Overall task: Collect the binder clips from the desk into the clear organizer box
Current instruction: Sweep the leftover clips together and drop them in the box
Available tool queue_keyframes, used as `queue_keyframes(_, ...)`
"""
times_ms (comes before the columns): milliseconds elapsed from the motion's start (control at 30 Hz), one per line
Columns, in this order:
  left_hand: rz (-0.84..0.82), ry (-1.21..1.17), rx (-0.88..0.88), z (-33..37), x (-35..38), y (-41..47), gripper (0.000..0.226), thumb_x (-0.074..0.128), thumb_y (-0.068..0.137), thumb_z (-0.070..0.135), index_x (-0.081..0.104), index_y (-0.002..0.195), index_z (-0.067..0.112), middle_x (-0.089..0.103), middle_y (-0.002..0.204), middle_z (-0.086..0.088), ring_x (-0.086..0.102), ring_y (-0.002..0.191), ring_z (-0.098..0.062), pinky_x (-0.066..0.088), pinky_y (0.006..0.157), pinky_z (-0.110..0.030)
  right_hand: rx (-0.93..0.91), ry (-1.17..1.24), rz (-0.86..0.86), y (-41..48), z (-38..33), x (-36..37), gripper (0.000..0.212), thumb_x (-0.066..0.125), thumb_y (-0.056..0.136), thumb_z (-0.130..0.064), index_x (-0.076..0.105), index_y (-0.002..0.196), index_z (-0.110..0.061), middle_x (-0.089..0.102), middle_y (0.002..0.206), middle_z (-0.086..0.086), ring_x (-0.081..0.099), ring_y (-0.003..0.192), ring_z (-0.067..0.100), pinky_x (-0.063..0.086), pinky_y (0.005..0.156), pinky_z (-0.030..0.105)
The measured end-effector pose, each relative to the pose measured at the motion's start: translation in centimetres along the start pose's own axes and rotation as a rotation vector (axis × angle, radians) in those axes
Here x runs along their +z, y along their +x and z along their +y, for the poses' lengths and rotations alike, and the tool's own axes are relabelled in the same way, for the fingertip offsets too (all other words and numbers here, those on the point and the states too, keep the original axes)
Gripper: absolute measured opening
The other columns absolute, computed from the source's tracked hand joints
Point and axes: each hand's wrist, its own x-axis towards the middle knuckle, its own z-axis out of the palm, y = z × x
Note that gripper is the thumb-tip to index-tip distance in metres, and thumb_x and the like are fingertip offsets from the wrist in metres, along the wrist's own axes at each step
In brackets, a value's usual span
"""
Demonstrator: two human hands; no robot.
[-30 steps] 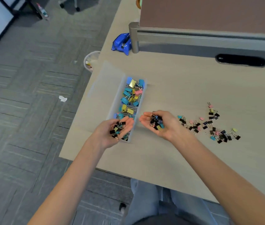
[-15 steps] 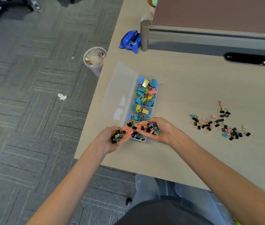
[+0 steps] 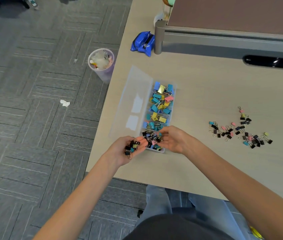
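- Over the near end of the clear plastic organizer box (image 3: 175,94), both hands are parked at the closest compartment (image 3: 152,140), which is already heaped with tiny clips
- the left hand (image 3: 120,153) is cupped palm-up, fingers loosely curled under a handful of small black, teal and yellow metal binder clips (image 3: 131,147); only the fingertips reach the box's left wall, the rest sits outside it
- the right hand (image 3: 171,139) is tilted over that compartment with fingers relaxed and a bit spread; nothing can be seen pinched in them, so it's judged to be empty
- step in hand is reckoned to be tipping the left handful in. It'd be done best if the cupped hand is slid right until the fingertips are properly over the compartment before any tilt is given
- the pour should be made low and slow, since these little clips snag on each other and can drop as one clump
- the right hand could be used as a backstop along the far wall so nothing gets bounced out onto the pale wood-grain desk (image 3: 206,94)
- that section looks close to full, so spill over the divider is the thing to be watched
- a loose scatter of clips (image 3: 229,130) is left on the desk well to the right, so more trips are needed
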Motion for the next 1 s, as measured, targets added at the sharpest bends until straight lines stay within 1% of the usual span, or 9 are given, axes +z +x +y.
queue_keyframes(67, 0.025, -0.003, 0.004, 0.0, 0.1, 0.2, 0.028, 0.036, 0.097, 0.004, 0.062, 0.093, -0.006, 0.069, 0.09, -0.017, 0.071, 0.082, -0.027, 0.057, 0.075, -0.038, 0.007, -0.069, 0.009, -0.1, 0.0, -0.2, 0.03, 0.047, 0.095, -0.01, 0.05, 0.121, 0.004, 0.051, 0.131, 0.023, 0.05, 0.124, 0.032, 0.041, 0.103, 0.034)
queue_keyframes(167, 0.039, -0.009, 0.013, 0.0, 0.2, 0.5, 0.028, 0.036, 0.097, 0.004, 0.061, 0.098, -0.008, 0.063, 0.104, -0.017, 0.071, 0.079, -0.029, 0.06, 0.068, -0.037, -0.001, -0.109, 0.004, -0.2, 0.0, -0.5, 0.038, 0.048, 0.096, -0.012, 0.047, 0.128, 0.007, 0.045, 0.139, 0.024, 0.044, 0.13, 0.031, 0.04, 0.105, 0.034)
queue_keyframes(300, 0.057, 0.078, 0.009, -0.1, 0.8, 1.0, 0.027, 0.037, 0.098, 0.005, 0.061, 0.098, -0.006, 0.066, 0.097, -0.019, 0.069, 0.084, -0.027, 0.059, 0.071, -0.036, -0.061, -0.207, 0.035, -0.6, -0.2, -1.2, 0.031, 0.048, 0.095, -0.014, 0.055, 0.118, 0.006, 0.056, 0.126, 0.023, 0.056, 0.117, 0.031, 0.047, 0.099, 0.035)
queue_keyframes(433, 0.064, 0.159, -0.008, 0.0, 2.0, 1.2, 0.027, 0.037, 0.097, 0.005, 0.062, 0.097, -0.007, 0.066, 0.093, -0.019, 0.068, 0.084, -0.029, 0.057, 0.073, -0.039, -0.18, -0.311, 0.129, -0.9, -0.5, -2.3, 0.029, 0.046, 0.095, -0.013, 0.065, 0.107, 0.005, 0.069, 0.107, 0.02, 0.068, 0.098, 0.026, 0.055, 0.08, 0.027)
queue_keyframes(500, 0.067, 0.201, -0.022, 0.2, 2.6, 1.4, 0.026, 0.038, 0.097, 0.005, 0.061, 0.098, -0.006, 0.065, 0.093, -0.02, 0.066, 0.088, -0.031, 0.056, 0.073, -0.04, -0.212, -0.326, 0.156, -1.0, -0.5, -2.9, 0.029, 0.044, 0.095, -0.012, 0.067, 0.105, 0.004, 0.071, 0.102, 0.018, 0.069, 0.093, 0.024, 0.055, 0.077, 0.024)
queue_keyframes(733, 0.061, 0.393, -0.059, 0.6, 4.2, 2.1, 0.026, 0.04, 0.095, -0.001, 0.055, 0.115, -0.009, 0.064, 0.1, -0.024, 0.066, 0.093, -0.036, 0.058, 0.073, -0.046, -0.246, -0.244, 0.166, -1.2, -0.1, -3.8, 0.027, 0.044, 0.096, -0.008, 0.067, 0.102, 0.005, 0.071, 0.099, 0.018, 0.071, 0.087, 0.026, 0.058, 0.072, 0.024)
queue_keyframes(833, 0.049, 0.392, -0.065, 1.1, 4.6, 2.1, 0.035, 0.037, 0.096, -0.001, 0.047, 0.129, -0.005, 0.057, 0.124, -0.024, 0.062, 0.106, -0.04, 0.058, 0.073, -0.05, -0.251, -0.224, 0.169, -1.2, 0.1, -3.9, 0.027, 0.043, 0.096, -0.008, 0.066, 0.102, 0.006, 0.071, 0.099, 0.018, 0.071, 0.086, 0.026, 0.058, 0.07, 0.024)
queue_keyframes(900, 0.036, 0.408, -0.076, 1.4, 4.8, 1.9, 0.031, 0.036, 0.097, 0.0, 0.046, 0.126, -0.005, 0.056, 0.126, -0.024, 0.058, 0.115, -0.041, 0.058, 0.076, -0.049, -0.251, -0.217, 0.172, -1.2, 0.2, -3.9, 0.027, 0.044, 0.096, -0.008, 0.066, 0.103, 0.006, 0.071, 0.099, 0.019, 0.071, 0.087, 0.027, 0.058, 0.07, 0.025)
queue_keyframes(1000, 0.045, 0.487, -0.092, 1.8, 5.4, 1.5, 0.025, 0.035, 0.098, 0.004, 0.046, 0.118, -0.008, 0.056, 0.119, -0.027, 0.061, 0.109, -0.045, 0.058, 0.079, -0.046, -0.253, -0.206, 0.18, -1.1, 0.2, -3.8, 0.025, 0.044, 0.096, -0.007, 0.066, 0.101, 0.005, 0.071, 0.099, 0.019, 0.07, 0.082, 0.024, 0.058, 0.068, 0.024)
